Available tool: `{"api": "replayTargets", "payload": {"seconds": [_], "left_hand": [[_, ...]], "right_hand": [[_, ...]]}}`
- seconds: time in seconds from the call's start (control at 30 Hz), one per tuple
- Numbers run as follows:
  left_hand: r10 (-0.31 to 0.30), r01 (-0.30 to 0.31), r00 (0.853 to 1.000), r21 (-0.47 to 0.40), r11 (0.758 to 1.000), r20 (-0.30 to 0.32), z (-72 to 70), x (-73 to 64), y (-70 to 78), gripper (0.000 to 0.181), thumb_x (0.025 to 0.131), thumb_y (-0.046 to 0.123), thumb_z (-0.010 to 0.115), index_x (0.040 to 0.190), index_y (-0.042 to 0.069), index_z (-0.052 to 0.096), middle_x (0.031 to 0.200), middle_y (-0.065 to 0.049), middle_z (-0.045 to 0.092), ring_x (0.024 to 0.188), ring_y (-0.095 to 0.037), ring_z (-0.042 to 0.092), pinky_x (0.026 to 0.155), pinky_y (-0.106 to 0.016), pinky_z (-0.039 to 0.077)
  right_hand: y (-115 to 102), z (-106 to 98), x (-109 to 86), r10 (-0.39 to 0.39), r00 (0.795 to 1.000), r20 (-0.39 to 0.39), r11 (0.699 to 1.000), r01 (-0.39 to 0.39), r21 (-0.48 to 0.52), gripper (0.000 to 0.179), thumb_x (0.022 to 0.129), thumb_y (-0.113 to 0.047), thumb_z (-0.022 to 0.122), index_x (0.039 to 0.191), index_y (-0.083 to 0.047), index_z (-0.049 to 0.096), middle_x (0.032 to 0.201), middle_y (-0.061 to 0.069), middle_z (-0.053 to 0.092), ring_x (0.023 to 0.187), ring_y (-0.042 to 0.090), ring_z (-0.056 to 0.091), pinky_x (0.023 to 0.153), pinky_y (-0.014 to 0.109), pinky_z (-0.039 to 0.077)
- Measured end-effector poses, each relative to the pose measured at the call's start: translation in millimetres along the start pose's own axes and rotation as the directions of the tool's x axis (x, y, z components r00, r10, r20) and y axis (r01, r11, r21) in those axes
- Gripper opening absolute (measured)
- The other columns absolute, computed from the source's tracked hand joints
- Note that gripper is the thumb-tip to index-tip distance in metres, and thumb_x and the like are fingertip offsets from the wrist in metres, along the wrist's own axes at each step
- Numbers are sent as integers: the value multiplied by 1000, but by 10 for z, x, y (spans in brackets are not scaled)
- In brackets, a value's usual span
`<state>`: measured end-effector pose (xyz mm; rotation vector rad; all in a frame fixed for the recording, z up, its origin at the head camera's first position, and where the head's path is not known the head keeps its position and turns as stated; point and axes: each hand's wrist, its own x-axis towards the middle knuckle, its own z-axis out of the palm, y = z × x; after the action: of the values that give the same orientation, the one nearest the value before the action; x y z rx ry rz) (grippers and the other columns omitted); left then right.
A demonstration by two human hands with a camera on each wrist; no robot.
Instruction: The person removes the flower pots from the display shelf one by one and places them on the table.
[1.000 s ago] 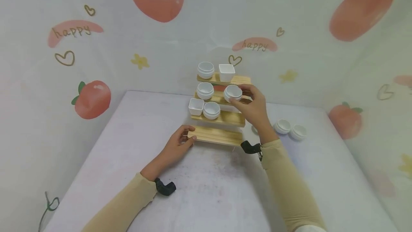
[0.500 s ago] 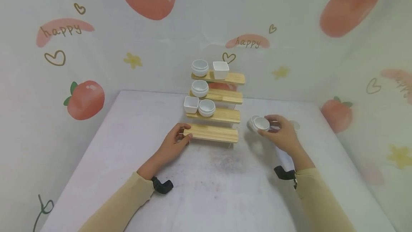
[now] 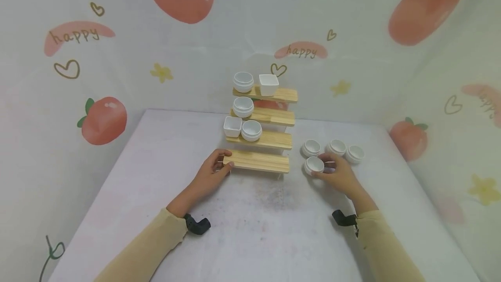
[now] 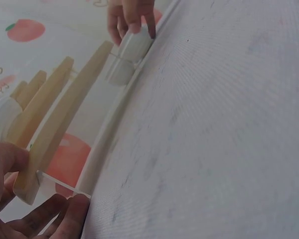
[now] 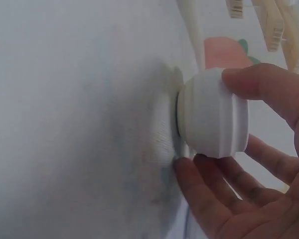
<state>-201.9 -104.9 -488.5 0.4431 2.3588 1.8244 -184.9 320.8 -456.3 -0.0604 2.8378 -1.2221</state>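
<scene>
My left hand [image 3: 211, 171] holds the left end of the lowest board of a wooden tiered stand [image 3: 256, 161]. In the left wrist view its fingers [image 4: 72, 216] are beside a clear support under that board [image 4: 65, 119]. To the right of the stand, my right hand [image 3: 338, 175] grips a small round white bowl [image 3: 314, 166] at the table surface. The right wrist view shows the thumb on one side of this bowl [image 5: 214, 113] and fingers on the other. Just behind it stands another round bowl [image 3: 311, 148].
Two more round bowls [image 3: 336, 147] stand behind my right hand. On the upper boards sit a square white bowl [image 3: 268, 85], a second square bowl [image 3: 232, 126] and several round ones, mostly towards the left. A printed cloth wall [image 3: 195, 77] rises behind the table.
My right hand has taken a round bowl off the second board from the top, carried it right and lowered it to the table in front of the others. My left hand keeps its hold.
</scene>
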Motion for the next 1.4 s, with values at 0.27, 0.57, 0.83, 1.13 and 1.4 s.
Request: {"api": "replayTargets", "payload": {"seconds": [0.27, 0.57, 0.83, 1.13, 1.4], "left_hand": [[12, -12, 1000, 6, 1000, -4, -29, 8, 1, 34, 107, 18, 65, 139, 12, 55, 133, -18, 63, 97, -29, 70, 81, -26, 59], [-11, 11, 1000, -29, 1000, 18, 39, 6, -23, 34, 108, 20, 65, 139, 14, 55, 131, -16, 62, 103, -29, 70, 85, -29, 60], [6, -5, 999, -30, 1000, 35, 92, 17, -45, 34, 107, 21, 67, 139, 16, 56, 128, -15, 64, 98, -28, 71, 82, -28, 59], [29, -28, 999, -7, 1000, 19, 51, 23, -20, 34, 107, 20, 66, 139, 15, 56, 127, -15, 65, 93, -26, 70, 81, -27, 56], [8, -8, 1000, 0, 1000, 1, 11, 3, -38, 35, 107, 18, 66, 140, 14, 55, 134, -16, 62, 101, -27, 71, 83, -26, 58]], "right_hand": [[-455, 11, 128, -156, 987, -41, 987, 154, -43, 55, 95, -26, 82, 137, 1, 61, 140, 25, 61, 128, 44, 61, 106, 61, 54], [-1321, 475, 463, -287, 955, -81, 939, 297, 173, 53, 95, -27, 83, 140, -6, 63, 132, 17, 65, 122, 34, 65, 102, 53, 58], [-1501, 830, 579, -285, 948, -144, 929, 310, 202, 58, 86, -27, 92, 134, -8, 64, 124, 14, 70, 111, 31, 71, 99, 50, 60], [-1551, 901, 637, -310, 929, -201, 914, 350, 206, 50, 86, -24, 91, 128, -7, 69, 119, 11, 72, 106, 27, 72, 95, 46, 63], [-1422, 671, 492, -262, 937, -230, 890, 327, 318, 52, 85, -11, 91, 131, -4, 68, 127, 15, 70, 112, 28, 70, 92, 34, 64]]}}
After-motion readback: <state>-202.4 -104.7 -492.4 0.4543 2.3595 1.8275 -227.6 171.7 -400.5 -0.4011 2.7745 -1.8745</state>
